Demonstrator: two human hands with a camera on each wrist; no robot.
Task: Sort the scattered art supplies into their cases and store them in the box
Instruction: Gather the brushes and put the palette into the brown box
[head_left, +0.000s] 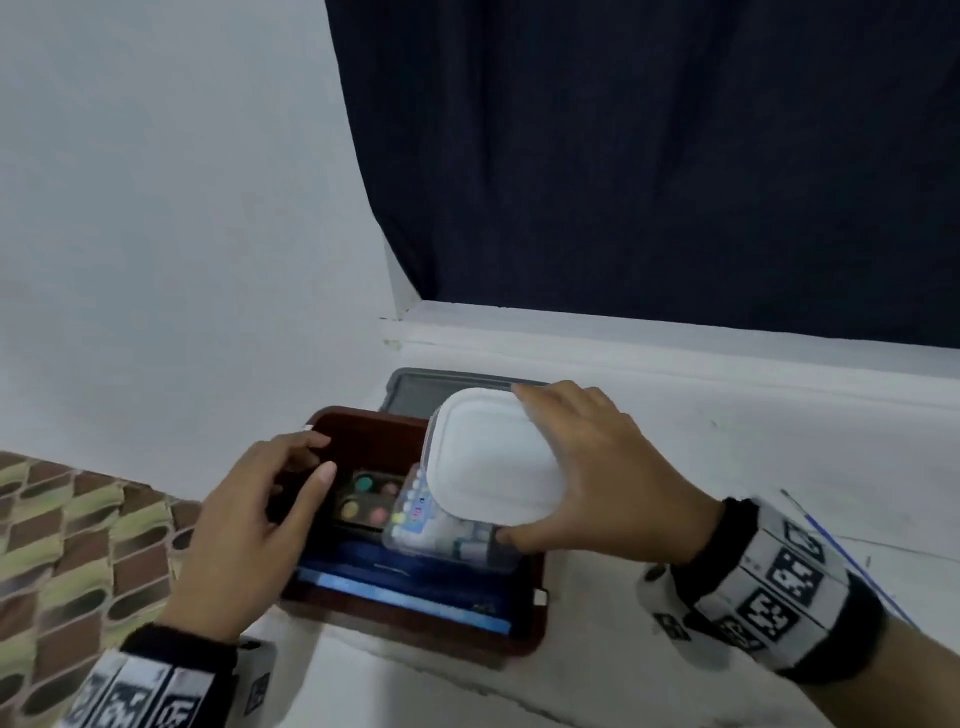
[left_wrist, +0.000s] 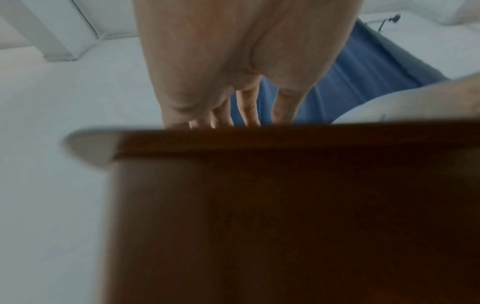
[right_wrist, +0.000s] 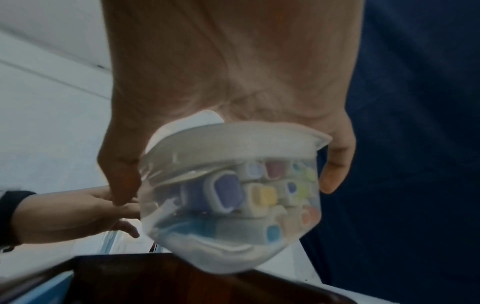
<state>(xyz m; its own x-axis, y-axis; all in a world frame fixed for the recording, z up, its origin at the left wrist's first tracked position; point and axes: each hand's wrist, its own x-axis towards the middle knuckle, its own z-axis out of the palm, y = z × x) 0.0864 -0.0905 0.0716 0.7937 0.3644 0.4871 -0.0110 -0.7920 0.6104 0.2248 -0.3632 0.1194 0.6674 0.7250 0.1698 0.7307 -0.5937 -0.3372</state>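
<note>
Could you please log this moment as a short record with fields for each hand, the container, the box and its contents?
right hand: grips the clear container from above, at its lid
clear container: white lid on, coloured markers inside, held over the box
left hand: fingers loosely curled over the box's left side, holding nothing
wooden box: open, dark brown, blue lining
paint palette: lies inside the box

Clear white-lidded marker case (head_left: 493, 462) tilts over brown box (head_left: 527, 608).

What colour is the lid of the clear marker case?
White; the lid shows best in the head view.
</note>
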